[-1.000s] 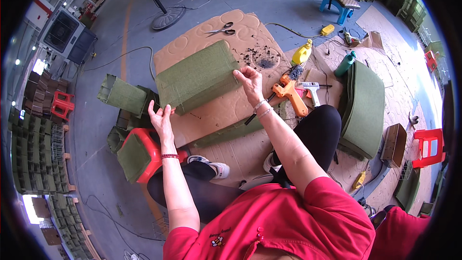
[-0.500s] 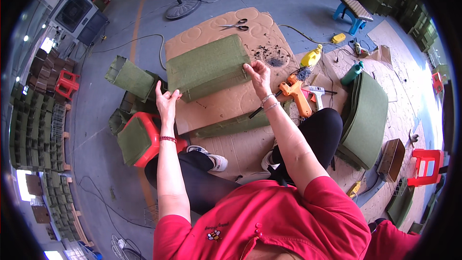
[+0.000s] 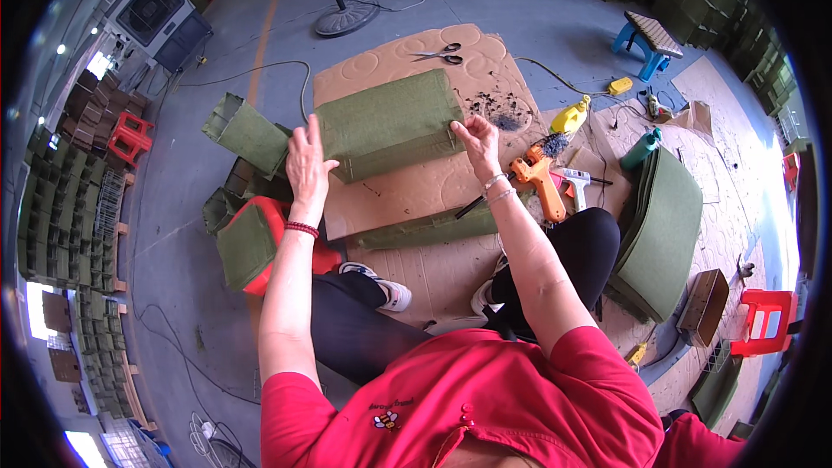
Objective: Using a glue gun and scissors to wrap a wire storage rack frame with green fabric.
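While pinching the right end of a green felt box (image 3: 390,117) between thumb and forefinger of the right hand (image 3: 477,140), holding the left hand (image 3: 307,169) with fingers splayed just beside the left end, gripping nothing; unable to tell about contact there. Keeping the box flat on brown cardboard (image 3: 407,197). Having black-handled scissors (image 3: 443,55) beyond it and black scraps (image 3: 500,107) to its right. Farther right, having an orange glue gun (image 3: 543,185) near a yellow bottle (image 3: 571,116); at left, a red stool (image 3: 316,253) bearing green felt (image 3: 246,248).
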`<state>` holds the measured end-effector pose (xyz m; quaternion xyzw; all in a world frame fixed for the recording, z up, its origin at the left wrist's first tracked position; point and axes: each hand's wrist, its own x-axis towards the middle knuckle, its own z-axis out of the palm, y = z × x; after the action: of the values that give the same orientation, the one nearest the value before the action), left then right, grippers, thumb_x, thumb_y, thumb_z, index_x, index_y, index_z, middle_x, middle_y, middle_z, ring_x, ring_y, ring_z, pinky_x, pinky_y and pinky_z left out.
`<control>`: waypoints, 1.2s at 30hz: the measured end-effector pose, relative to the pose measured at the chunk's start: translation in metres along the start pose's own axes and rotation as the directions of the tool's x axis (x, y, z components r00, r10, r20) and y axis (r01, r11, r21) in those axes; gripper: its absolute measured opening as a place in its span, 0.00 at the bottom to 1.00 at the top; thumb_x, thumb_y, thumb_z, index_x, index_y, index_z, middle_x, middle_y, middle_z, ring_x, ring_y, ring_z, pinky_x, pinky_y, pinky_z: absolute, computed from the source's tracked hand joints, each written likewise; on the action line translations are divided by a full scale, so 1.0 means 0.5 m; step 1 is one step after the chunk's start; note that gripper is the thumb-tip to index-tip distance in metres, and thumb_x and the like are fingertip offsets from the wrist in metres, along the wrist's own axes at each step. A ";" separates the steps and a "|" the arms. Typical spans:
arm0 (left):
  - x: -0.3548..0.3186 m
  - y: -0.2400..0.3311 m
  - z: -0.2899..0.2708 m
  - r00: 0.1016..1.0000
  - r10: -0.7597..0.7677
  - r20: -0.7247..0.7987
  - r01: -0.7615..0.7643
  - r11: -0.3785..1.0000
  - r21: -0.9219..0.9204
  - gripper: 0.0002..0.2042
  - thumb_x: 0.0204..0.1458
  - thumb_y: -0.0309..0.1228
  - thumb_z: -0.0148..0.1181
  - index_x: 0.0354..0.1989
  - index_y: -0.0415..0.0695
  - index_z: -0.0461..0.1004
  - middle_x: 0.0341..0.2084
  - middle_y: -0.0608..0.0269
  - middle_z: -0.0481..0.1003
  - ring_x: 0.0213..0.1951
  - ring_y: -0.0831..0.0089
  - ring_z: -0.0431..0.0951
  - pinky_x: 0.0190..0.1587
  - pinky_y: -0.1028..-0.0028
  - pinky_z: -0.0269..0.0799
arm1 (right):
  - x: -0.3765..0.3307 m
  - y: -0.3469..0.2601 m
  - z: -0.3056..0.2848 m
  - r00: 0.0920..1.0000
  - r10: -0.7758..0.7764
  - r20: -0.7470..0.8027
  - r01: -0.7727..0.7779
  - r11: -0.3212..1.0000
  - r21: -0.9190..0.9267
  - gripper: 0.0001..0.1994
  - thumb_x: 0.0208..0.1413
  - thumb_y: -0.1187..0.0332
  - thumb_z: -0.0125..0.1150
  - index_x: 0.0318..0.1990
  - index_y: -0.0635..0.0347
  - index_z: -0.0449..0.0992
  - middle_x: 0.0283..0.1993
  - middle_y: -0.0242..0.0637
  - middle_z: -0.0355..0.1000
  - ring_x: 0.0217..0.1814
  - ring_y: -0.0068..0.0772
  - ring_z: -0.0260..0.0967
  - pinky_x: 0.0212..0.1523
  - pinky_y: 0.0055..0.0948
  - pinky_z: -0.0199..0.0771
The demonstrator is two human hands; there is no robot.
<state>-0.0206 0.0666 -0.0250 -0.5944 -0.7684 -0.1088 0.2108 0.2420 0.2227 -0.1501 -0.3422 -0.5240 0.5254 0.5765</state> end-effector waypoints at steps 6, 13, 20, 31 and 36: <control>-0.009 0.057 0.015 0.850 0.526 0.030 -0.524 0.850 -0.054 0.37 0.39 0.29 0.68 0.61 0.41 0.60 0.52 0.57 0.66 0.53 0.62 0.66 0.56 0.66 0.65 | -0.002 -0.008 0.015 1.000 -0.021 -0.016 0.021 1.000 0.006 0.12 0.48 0.72 0.69 0.22 0.58 0.68 0.20 0.16 0.59 0.23 0.09 0.50 0.23 0.15 0.50; 0.049 0.113 0.062 0.627 0.760 -0.175 -0.770 0.638 0.010 0.21 0.43 0.26 0.57 0.50 0.38 0.69 0.43 0.58 0.70 0.45 0.66 0.71 0.47 0.70 0.72 | -0.002 -0.008 0.014 1.000 -0.011 -0.024 0.012 1.000 0.019 0.13 0.47 0.71 0.69 0.21 0.58 0.67 0.19 0.16 0.58 0.21 0.09 0.48 0.21 0.16 0.48; 0.048 0.114 0.078 0.525 0.816 -0.244 -0.849 0.522 -0.080 0.16 0.42 0.24 0.56 0.43 0.37 0.71 0.34 0.59 0.70 0.41 0.66 0.73 0.44 0.72 0.75 | -0.012 -0.006 0.010 0.999 0.000 -0.044 -0.002 0.999 -0.043 0.14 0.46 0.70 0.70 0.21 0.58 0.67 0.17 0.17 0.58 0.20 0.10 0.48 0.20 0.17 0.48; 0.071 0.123 0.082 0.540 0.810 -0.228 -0.841 0.507 -0.191 0.18 0.43 0.22 0.55 0.46 0.36 0.71 0.32 0.60 0.70 0.38 0.67 0.73 0.42 0.73 0.75 | -0.011 -0.009 0.007 1.000 -0.001 -0.017 0.001 1.000 -0.010 0.12 0.48 0.71 0.69 0.22 0.58 0.69 0.18 0.17 0.59 0.20 0.09 0.49 0.21 0.17 0.48; 0.072 0.126 0.080 0.569 0.797 -0.201 -0.819 0.530 -0.218 0.17 0.43 0.22 0.54 0.45 0.36 0.71 0.31 0.60 0.69 0.36 0.69 0.72 0.40 0.74 0.75 | -0.012 -0.022 0.013 1.000 -0.011 -0.028 0.010 0.998 -0.056 0.12 0.48 0.71 0.68 0.22 0.59 0.69 0.18 0.16 0.59 0.21 0.09 0.49 0.21 0.17 0.48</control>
<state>0.0246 0.1313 -0.0494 -0.9012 -0.3728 -0.1316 0.1778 0.2391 0.2135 -0.1397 -0.3630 -0.5321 0.5025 0.5768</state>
